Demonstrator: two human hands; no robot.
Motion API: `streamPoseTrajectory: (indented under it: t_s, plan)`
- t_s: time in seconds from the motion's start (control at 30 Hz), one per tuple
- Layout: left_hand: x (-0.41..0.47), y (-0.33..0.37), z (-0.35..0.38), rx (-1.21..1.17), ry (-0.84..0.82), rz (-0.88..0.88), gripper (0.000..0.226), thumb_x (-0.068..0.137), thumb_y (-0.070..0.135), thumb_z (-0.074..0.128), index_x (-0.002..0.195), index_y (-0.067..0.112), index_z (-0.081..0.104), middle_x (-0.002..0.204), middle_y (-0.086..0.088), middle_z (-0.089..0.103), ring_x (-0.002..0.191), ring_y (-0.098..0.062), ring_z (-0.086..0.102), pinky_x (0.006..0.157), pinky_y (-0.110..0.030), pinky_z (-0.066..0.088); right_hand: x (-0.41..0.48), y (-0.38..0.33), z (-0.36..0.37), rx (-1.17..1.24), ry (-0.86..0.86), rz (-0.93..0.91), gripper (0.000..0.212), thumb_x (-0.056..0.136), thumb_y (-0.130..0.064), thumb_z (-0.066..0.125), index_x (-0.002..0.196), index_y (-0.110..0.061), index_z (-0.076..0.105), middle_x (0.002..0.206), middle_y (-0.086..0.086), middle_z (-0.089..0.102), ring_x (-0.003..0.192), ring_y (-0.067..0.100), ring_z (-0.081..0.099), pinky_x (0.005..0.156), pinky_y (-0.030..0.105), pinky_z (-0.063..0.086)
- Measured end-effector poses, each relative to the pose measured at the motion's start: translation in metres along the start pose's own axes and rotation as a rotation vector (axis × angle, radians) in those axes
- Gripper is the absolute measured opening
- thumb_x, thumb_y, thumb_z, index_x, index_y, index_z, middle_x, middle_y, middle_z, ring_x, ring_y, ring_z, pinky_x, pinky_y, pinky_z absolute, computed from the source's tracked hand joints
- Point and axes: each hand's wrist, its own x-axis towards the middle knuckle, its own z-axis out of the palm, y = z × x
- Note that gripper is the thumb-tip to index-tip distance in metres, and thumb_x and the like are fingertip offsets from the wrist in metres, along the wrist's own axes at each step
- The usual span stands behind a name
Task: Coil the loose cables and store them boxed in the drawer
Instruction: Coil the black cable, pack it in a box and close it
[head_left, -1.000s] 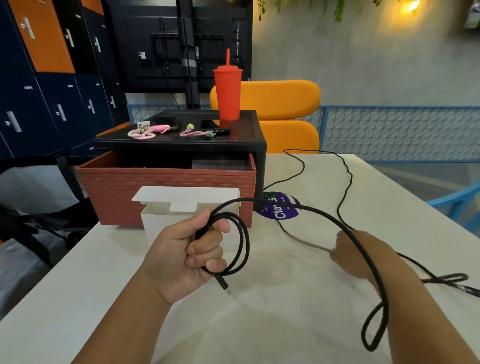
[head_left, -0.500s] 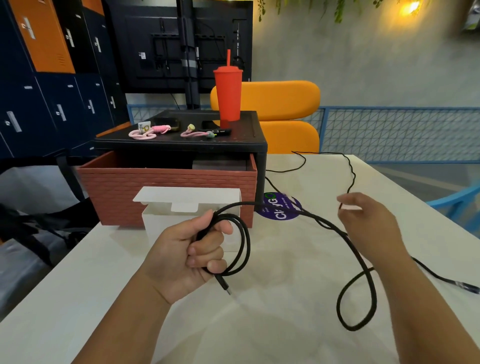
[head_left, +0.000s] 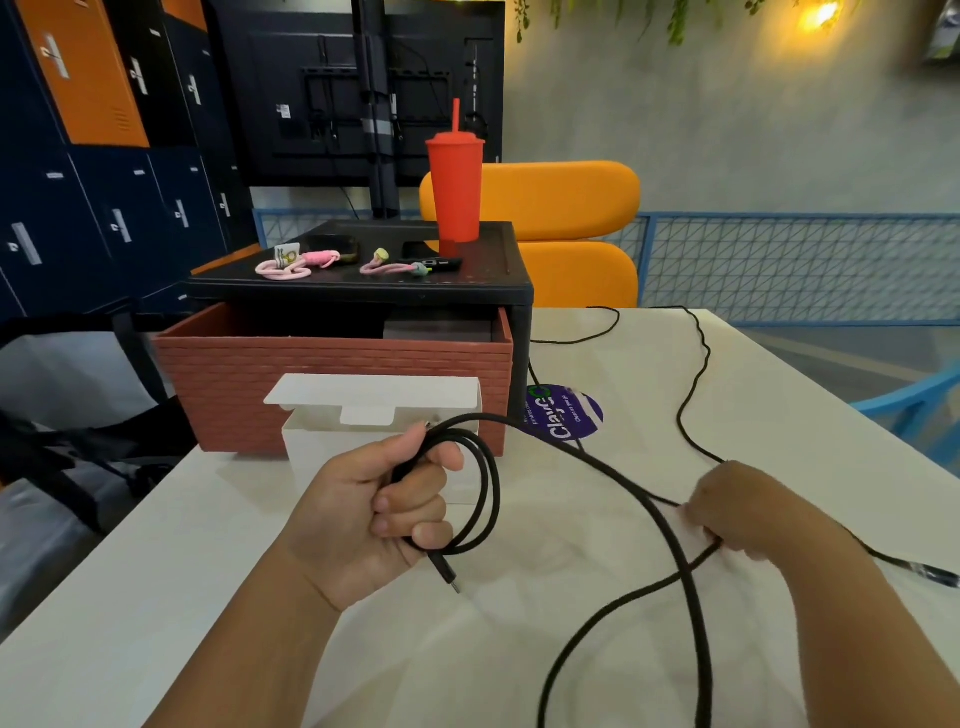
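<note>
Right hand dropped lower pinching black cable, left hand clutching coil, plug pointing down-right

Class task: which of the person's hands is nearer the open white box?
Left. The left hand, holding the coiled black cable, is just in front of the white box; the right hand is well off to its right.
</note>
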Motion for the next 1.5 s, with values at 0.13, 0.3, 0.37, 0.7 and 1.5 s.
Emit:
streamPoseTrajectory:
  t_s: [0.13,0.3,0.37,0.7,1.5]
  plan:
    - [0.001,-0.001,-0.001,0.001,0.008,-0.013,0.037,0.053,0.033,0.087,0.072,0.007,0.070,0.045,0.007,0.016,0.037,-0.008,0.013,0.040,-0.019,0.039,-0.006,-0.015,0.007,0.272,-0.056,-0.124,0.022,0.089,-0.008,0.049,0.067,-0.006,0.051,0.059,0.006,0.049,0.050,0.017,0.041,0.044,0.022,0.030]
    - [0.001,-0.001,0.000,-0.002,-0.001,-0.004,0.035,0.054,0.033,0.087,0.073,0.007,0.071,0.046,0.007,0.016,0.037,-0.008,0.014,0.041,-0.018,0.039,0.008,-0.003,0.005,1.109,0.278,0.055,0.015,0.092,-0.007,0.045,0.078,-0.010,0.053,0.062,0.004,0.048,0.050,0.015,0.041,0.045,0.024,0.033]
    - [0.001,0.000,0.001,-0.003,0.010,0.003,0.037,0.052,0.032,0.088,0.072,0.007,0.070,0.046,0.007,0.016,0.037,-0.008,0.014,0.041,-0.019,0.039,0.007,-0.004,0.004,1.436,0.305,0.072,0.012,0.094,-0.004,0.043,0.097,-0.009,0.053,0.069,0.006,0.054,0.055,0.013,0.047,0.045,0.018,0.039]
    - [0.003,-0.002,0.003,-0.010,0.080,0.048,0.044,0.043,0.032,0.091,0.073,0.006,0.071,0.045,0.007,0.015,0.037,-0.008,0.013,0.039,-0.020,0.039,-0.001,-0.021,0.018,1.106,-0.025,-0.301,0.026,0.091,-0.005,0.053,0.116,-0.013,0.058,0.110,0.002,0.060,0.102,0.015,0.056,0.088,0.027,0.043]
    - [-0.004,-0.010,0.002,-0.200,-0.063,0.222,0.048,0.104,0.023,0.017,0.136,-0.009,0.033,0.066,-0.007,0.035,0.062,-0.018,0.033,0.113,-0.036,0.024,-0.047,-0.056,0.019,0.618,0.588,-0.752,0.045,0.091,-0.051,0.040,0.073,-0.012,0.054,0.047,-0.005,0.040,0.052,0.009,0.039,0.047,0.021,0.027]
